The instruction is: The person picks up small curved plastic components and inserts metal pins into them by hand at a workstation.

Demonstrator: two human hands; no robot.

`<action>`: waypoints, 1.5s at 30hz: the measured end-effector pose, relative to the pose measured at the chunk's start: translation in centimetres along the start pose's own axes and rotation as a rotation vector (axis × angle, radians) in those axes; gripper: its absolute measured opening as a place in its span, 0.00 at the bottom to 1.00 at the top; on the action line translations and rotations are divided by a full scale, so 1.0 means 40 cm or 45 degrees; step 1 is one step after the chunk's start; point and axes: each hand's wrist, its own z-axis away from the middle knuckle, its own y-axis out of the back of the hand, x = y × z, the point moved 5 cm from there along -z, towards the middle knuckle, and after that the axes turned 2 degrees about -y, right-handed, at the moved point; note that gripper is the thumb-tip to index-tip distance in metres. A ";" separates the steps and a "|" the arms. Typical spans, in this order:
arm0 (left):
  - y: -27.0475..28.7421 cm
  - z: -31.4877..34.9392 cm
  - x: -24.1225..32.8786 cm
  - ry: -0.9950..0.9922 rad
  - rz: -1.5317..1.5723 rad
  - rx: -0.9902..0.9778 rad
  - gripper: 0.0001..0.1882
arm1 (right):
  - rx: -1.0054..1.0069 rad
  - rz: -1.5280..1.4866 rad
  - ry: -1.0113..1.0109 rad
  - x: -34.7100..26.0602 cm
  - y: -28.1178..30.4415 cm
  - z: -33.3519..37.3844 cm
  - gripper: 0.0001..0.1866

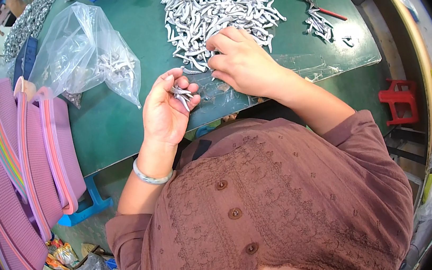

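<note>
Curved silver metal pieces (213, 12) lie in a big loose pile on the green table (292, 54). My left hand (163, 114) is turned palm up in front of the pile, its fingers curled round a few small silver metal pieces (183, 97). At the pile's near edge my right hand (245, 62) reaches down with its fingers bent together. Those fingertips touch or nearly touch the pieces there, and what they grip is hidden beneath the hand.
A clear plastic bag (78, 49) with more pieces stands left of the pile. Red-handled pliers (313, 4) lie at the right beside a smaller heap of pieces (319, 25). Pink baskets (37, 155) are stacked at the left. A red stool (399, 100) stands at the right.
</note>
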 end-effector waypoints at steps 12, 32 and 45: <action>-0.033 0.012 0.012 -0.204 -0.671 0.030 0.09 | 0.015 -0.401 -0.210 0.046 -0.007 -0.007 0.04; -0.054 0.026 -0.014 -0.234 -0.554 0.031 0.05 | -0.134 -1.846 -0.739 0.028 -0.059 0.013 0.05; -0.058 0.032 0.017 -0.347 -0.635 -0.016 0.04 | -0.199 -1.802 -0.757 0.023 -0.036 0.013 0.06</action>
